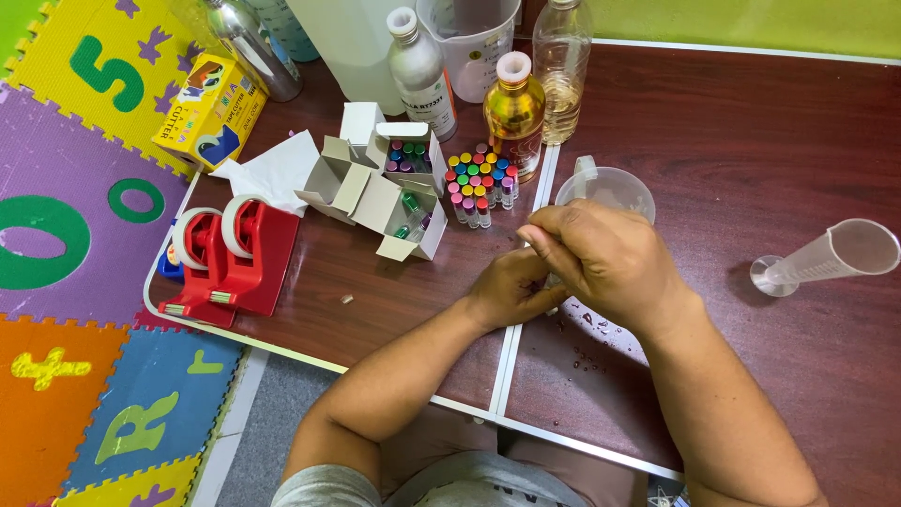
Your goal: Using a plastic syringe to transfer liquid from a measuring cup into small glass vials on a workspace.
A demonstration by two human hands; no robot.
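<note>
The tape holder [225, 258] sits on the counter [770, 141], left of the open boxes [380, 183]. Little tubes [479, 183] stand right of the boxes. Bottles [514, 113] stand behind the tubes.

Both bare arms reach forward and meet in the middle. The right hand [601, 258] lies over the left hand [507, 286], touching it, with fingers curled and pinched together.
</note>
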